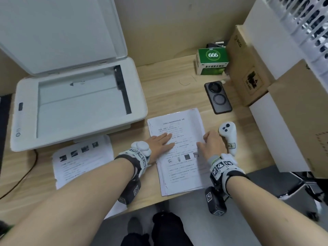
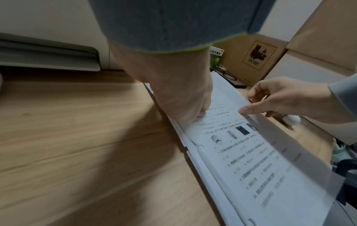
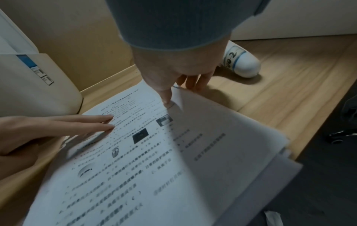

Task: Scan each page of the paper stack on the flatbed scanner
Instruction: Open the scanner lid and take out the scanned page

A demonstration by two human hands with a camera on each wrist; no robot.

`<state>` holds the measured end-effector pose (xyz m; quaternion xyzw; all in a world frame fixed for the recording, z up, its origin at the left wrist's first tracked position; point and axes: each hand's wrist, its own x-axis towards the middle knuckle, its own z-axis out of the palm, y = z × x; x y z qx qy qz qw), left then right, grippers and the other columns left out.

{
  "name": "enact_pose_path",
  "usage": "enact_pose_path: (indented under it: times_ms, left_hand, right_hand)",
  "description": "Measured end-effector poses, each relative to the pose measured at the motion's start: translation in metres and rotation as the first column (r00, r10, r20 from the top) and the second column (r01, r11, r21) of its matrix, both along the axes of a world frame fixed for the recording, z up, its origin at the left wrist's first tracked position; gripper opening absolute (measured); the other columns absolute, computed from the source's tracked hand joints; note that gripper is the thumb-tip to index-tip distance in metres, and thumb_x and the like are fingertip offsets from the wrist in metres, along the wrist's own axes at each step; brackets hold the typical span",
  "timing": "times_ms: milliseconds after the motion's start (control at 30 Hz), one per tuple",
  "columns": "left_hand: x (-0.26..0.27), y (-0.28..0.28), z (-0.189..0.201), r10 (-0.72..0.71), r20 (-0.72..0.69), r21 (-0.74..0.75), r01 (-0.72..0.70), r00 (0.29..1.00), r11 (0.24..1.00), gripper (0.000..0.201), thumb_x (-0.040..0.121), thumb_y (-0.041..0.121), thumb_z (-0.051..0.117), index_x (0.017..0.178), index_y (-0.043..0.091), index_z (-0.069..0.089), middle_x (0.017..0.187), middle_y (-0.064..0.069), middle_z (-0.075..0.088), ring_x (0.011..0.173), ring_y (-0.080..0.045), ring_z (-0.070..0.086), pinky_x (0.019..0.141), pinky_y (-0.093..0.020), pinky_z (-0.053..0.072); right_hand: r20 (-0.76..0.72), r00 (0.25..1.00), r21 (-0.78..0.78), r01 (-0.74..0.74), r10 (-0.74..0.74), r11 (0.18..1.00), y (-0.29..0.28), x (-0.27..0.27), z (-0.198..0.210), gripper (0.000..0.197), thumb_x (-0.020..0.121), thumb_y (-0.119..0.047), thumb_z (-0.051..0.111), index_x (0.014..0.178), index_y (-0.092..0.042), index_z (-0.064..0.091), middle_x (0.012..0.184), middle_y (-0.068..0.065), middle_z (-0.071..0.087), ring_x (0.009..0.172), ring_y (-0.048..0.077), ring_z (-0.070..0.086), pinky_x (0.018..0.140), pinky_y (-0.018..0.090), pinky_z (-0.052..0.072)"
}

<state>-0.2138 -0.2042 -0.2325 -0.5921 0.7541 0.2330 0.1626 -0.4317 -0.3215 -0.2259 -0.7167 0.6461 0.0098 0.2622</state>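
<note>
The paper stack (image 1: 179, 167) lies on the wooden desk to the right of the scanner. My left hand (image 1: 160, 142) rests flat on its top page, fingers straight (image 2: 179, 94). At the stack's right edge my right hand (image 1: 211, 142) pinches the top sheet (image 3: 212, 137), thumb on top and fingers underneath, so that edge curls up off the pile. The flatbed scanner (image 1: 23, 96) stands at the left with its lid (image 1: 58, 32) raised. Nothing lies on its glass (image 1: 79, 103).
A separate pile of printed sheets (image 1: 81, 160) lies in front of the scanner. A white controller (image 1: 228, 137) sits just right of my right hand, with a black phone (image 1: 218, 97) and a green box (image 1: 212, 61) behind it. Cardboard boxes (image 1: 248, 73) line the right side.
</note>
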Motion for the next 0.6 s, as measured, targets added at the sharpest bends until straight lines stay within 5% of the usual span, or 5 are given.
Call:
enact_pose_path:
  times_ms: [200, 400, 600]
  left_hand:
    - [0.017, 0.018, 0.015, 0.124, -0.122, -0.062, -0.132, 0.985, 0.989, 0.072, 0.089, -0.002, 0.043, 0.155, 0.017, 0.021, 0.164, -0.007, 0.006, 0.151, -0.025, 0.006, 0.119, -0.034, 0.011]
    - [0.063, 0.086, 0.035, 0.363, -0.198, -0.113, -0.389, 0.911, 0.914, 0.059, 0.09, 0.003, 0.039, 0.148, 0.015, 0.036, 0.158, -0.008, 0.028, 0.139, -0.03, 0.035, 0.109, -0.041, 0.036]
    - [0.14, 0.205, 0.018, 0.573, -0.162, -0.133, -0.593, 0.804, 0.794, 0.063, 0.087, 0.0, 0.046, 0.148, 0.015, 0.033, 0.161, -0.008, 0.019, 0.141, -0.031, 0.032, 0.109, -0.043, 0.038]
  right_hand:
    - [0.079, 0.996, -0.003, -0.047, 0.047, 0.999, 0.014, 0.019, 0.007, 0.022, 0.081, -0.021, 0.068, 0.091, -0.022, 0.049, 0.095, -0.003, 0.055, 0.088, 0.023, 0.055, 0.065, 0.033, 0.039]
    - [0.182, 0.963, 0.086, -0.219, 0.2, 0.972, 0.062, 0.089, 0.018, 0.016, 0.083, -0.031, 0.068, 0.083, -0.021, 0.056, 0.077, -0.007, 0.062, 0.076, 0.021, 0.06, 0.067, 0.034, 0.047]
    - [0.249, 0.889, 0.149, -0.427, 0.384, 0.892, 0.155, 0.19, -0.005, 0.031, 0.089, -0.047, 0.064, 0.079, -0.018, 0.064, 0.078, -0.002, 0.067, 0.078, 0.021, 0.063, 0.073, 0.035, 0.052]
